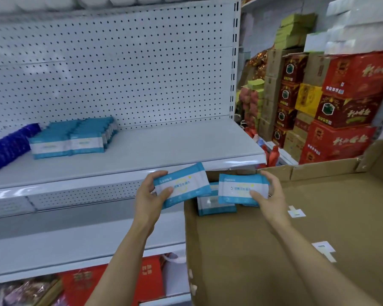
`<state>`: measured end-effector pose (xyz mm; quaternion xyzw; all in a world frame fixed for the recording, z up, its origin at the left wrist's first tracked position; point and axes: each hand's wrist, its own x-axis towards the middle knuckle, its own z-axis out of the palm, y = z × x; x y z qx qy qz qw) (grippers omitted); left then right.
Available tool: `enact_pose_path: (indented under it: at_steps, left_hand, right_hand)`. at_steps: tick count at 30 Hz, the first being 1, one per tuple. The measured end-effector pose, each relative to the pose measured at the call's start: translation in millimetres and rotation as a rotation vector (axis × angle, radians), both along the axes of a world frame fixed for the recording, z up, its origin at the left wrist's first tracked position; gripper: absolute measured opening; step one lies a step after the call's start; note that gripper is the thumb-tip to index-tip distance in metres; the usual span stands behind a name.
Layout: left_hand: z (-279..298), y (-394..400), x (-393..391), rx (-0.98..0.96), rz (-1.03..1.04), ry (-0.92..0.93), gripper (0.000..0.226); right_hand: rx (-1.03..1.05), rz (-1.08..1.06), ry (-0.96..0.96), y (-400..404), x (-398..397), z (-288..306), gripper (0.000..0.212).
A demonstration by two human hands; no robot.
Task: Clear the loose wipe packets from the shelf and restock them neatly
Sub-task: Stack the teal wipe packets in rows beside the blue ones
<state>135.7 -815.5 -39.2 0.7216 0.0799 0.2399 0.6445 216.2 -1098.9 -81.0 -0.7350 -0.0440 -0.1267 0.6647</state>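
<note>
Your left hand (152,191) pinches a flat blue-and-white plastic wipe packet (181,187), thumb on its face; your right hand (266,195) grips a second matching packet (239,188), both lifted face-up, likely for shelving. Just beneath your right hand, another packet (210,204) lies in the open brown cardboard box (274,250). Beyond your left hand, up-left, neat teal packet rows (75,138) stand on the white metal shelf (164,149).
</note>
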Motion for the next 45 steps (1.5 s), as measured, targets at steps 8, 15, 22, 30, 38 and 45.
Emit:
enact_pose_path:
  at_steps: [8,15,22,30,38,45]
  left_hand:
    - [27.5,98.3,-58.9,0.017,0.017,-0.036,0.034]
    - [33.8,190.5,-109.3,0.094,0.077,-0.044,0.032]
    - [29.3,267.8,-131.9,0.078,0.168,-0.016,0.033]
    - [29.2,331.2,-105.5,0.059,0.228,-0.012,0.035]
    - [41.3,394.8,-54.4,0.149,0.294,-0.025,0.036]
    - [42.9,450.7,-3.7,0.191,0.276,0.015,0.034]
  right_hand:
    - [0.08,0.142,-0.124,109.2,-57.7,37.0,0.058]
    - [0.157,0.194,-0.151,205.5,-100.6,41.0,0.059]
    - [0.189,0.255,-0.109,277.7,-115.5,50.9,0.059]
    - [0.139,0.317,-0.124,347.2,-75.5,62.9,0.062]
    - [0.12,0.35,-0.167,401.0,-23.4,70.9,0.059]
    - [0.098,0.333,-0.162,444.3,8.2,63.6,0.061]
